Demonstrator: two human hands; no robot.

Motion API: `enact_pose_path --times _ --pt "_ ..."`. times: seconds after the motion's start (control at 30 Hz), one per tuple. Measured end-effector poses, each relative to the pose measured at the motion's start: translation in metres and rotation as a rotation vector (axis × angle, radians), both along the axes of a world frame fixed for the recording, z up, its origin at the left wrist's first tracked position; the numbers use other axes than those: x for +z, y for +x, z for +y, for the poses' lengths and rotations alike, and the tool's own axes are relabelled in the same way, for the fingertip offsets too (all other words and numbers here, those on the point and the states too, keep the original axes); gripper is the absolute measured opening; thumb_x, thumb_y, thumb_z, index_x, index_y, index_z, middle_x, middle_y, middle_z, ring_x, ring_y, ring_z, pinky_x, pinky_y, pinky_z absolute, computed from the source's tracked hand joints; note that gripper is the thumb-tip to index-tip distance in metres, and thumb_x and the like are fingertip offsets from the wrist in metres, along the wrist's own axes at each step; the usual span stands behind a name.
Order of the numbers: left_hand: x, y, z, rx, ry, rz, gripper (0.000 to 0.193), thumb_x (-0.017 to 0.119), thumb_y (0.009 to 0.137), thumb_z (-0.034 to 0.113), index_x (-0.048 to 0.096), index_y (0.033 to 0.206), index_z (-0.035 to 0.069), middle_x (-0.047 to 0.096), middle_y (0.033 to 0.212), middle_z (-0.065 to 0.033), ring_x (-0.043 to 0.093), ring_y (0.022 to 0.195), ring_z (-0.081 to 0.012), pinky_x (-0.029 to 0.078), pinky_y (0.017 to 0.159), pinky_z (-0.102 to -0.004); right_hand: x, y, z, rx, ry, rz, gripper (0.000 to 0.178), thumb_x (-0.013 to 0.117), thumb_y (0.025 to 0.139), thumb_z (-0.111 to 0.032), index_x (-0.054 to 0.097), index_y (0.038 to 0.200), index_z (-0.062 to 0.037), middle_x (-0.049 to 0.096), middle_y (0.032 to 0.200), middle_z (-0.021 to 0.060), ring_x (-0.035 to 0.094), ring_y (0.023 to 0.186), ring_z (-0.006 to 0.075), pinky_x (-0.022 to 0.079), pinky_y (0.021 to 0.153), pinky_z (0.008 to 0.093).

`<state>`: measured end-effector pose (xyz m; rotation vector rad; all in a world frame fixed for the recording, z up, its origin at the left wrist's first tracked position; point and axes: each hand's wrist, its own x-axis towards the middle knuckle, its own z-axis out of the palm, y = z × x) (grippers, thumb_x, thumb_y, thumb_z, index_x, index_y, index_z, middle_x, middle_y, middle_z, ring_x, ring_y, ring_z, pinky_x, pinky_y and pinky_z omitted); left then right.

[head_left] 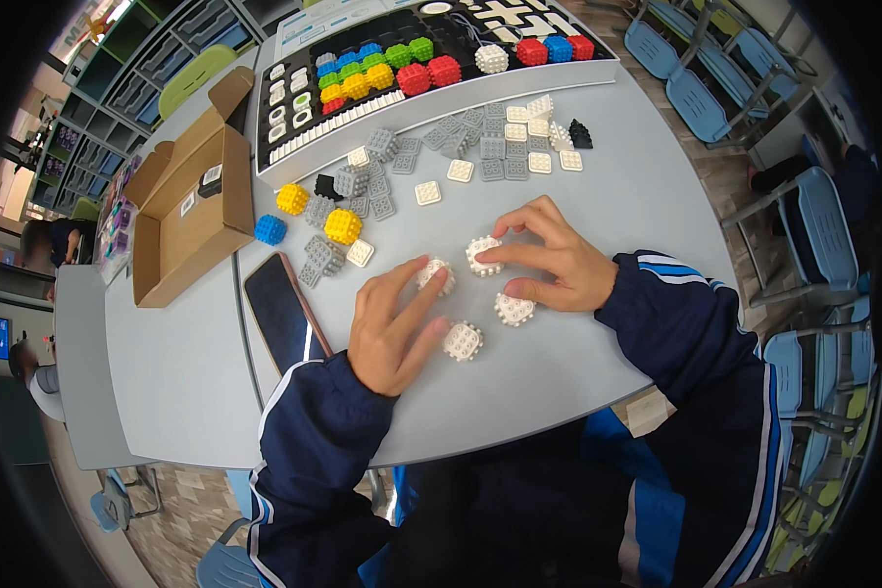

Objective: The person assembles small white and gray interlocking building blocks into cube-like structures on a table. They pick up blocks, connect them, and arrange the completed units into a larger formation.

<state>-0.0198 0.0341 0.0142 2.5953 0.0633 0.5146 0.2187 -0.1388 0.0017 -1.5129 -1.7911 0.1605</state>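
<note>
Brown cardboard makes the open box (201,257) at ten o'clock from the four white studded blocks (463,341). Nearer, at nine o'clock, a dark-screened phone (282,306) lies close by the left sleeve (328,412), taking up table on that side. A blue block (270,230), two yellow blocks (343,226) and loose grey pieces (321,257) crowd around ten o'clock. Beside the white blocks, the left hand (377,333) is partly open, forefinger on the eleven-o'clock block, thumb at the lowest one; whether it grips either, I cannot tell. At twelve, the kit tray (519,84) holds coloured blocks, and scattered grey plates (492,148) and white plates (460,171) stand between it and the hands. Half-curled at two o'clock, the right hand (566,263) has its forefinger on the top block and thumb against the right-hand one; its grip is unclear. Black pieces (579,134) sit at one, a blue chair (821,235) at three.
</note>
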Motion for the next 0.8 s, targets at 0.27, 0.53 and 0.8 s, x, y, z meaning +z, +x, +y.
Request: enact_pose_path --times 0.27,0.53,0.8 --pt "0.0 0.0 -0.001 0.022 -0.046 0.024 0.048 0.064 0.093 0.016 0.062 0.139 0.005 0.053 0.143 -0.0193 0.053 0.124 -0.0346 0.036 0.109 -0.0426 -0.001 -0.001 -0.001 -0.001 -0.04 0.036 0.034 0.075 0.091 -0.028 0.072 0.122 -0.0146 0.054 0.124 0.0094 0.048 0.112 0.0297 0.044 0.099 0.0424" --pt "-0.001 -0.004 -0.004 0.116 0.129 -0.076 0.052 0.075 0.086 0.028 0.067 0.133 0.01 0.057 0.135 -0.015 0.055 0.117 -0.0287 0.024 0.108 -0.0544 0.005 -0.001 -0.004 -0.012 0.013 0.025 0.043 0.079 0.086 -0.03 0.07 0.125 -0.0119 0.051 0.138 0.0113 0.046 0.118 0.0331 0.043 0.102 0.0441" --pt "0.005 -0.01 -0.022 0.067 0.226 -0.156 0.055 0.092 0.061 0.045 0.076 0.105 0.017 0.055 0.1 -0.0019 0.05 0.096 -0.0218 0.024 0.09 -0.0446 0.014 0.0 -0.013 0.122 0.039 -0.116 0.046 0.089 0.074 -0.029 0.071 0.112 -0.0106 0.053 0.138 0.014 0.046 0.113 0.0354 0.044 0.096 0.0443"
